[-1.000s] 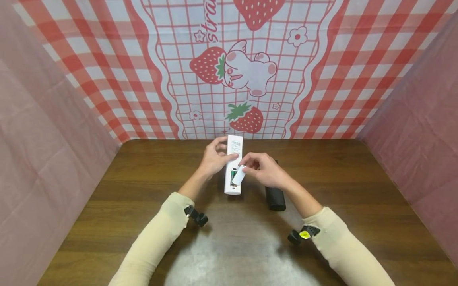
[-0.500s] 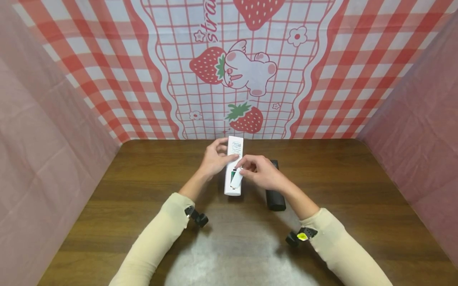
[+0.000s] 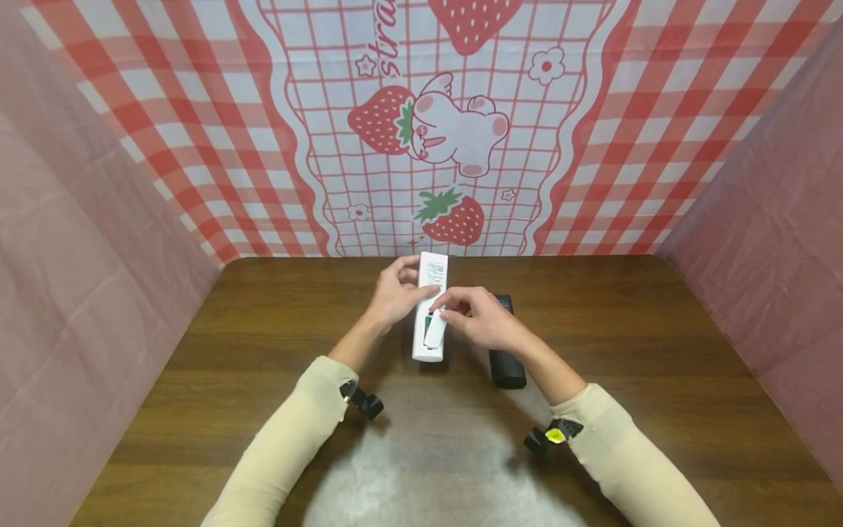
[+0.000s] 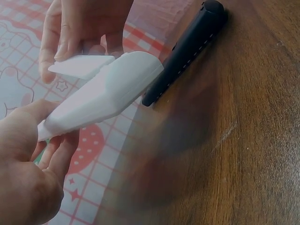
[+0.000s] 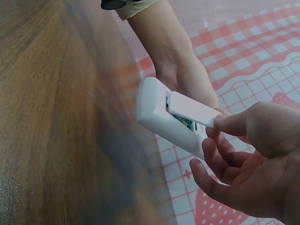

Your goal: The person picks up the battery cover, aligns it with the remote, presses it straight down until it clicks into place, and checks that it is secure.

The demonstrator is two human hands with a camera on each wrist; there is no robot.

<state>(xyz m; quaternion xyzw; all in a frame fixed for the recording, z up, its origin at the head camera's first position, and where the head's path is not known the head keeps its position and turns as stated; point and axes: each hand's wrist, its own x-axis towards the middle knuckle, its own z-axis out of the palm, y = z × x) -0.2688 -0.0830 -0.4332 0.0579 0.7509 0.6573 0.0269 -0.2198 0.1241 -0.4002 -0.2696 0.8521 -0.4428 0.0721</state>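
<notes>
My left hand (image 3: pixel 396 294) grips a white remote control (image 3: pixel 421 344) by its far half, back side up, thumb across the back. Between thumb and fingers my right hand (image 3: pixel 484 316) pinches a white battery cover (image 3: pixel 435 329). In the right wrist view, the cover (image 5: pixel 192 108) slants over the open battery compartment (image 5: pixel 183 121), its one end at the remote's near end and the other raised. Green shows inside the compartment. Seen from the left wrist, the cover (image 4: pixel 82 66) sticks up from the remote (image 4: pixel 110 91) at an angle.
A black remote-like object (image 3: pixel 508 366) lies on the wooden table (image 3: pixel 421 454), partly behind the right hand and forearm. A strawberry-patterned cloth (image 3: pixel 461 146) hangs at the table's far edge, and pink cloths (image 3: pixel 99 219) flank the sides.
My right hand has brought the battery cover slightly nearer and lower, so it covers more of the compartment. The left hand and the remote have hardly moved.
</notes>
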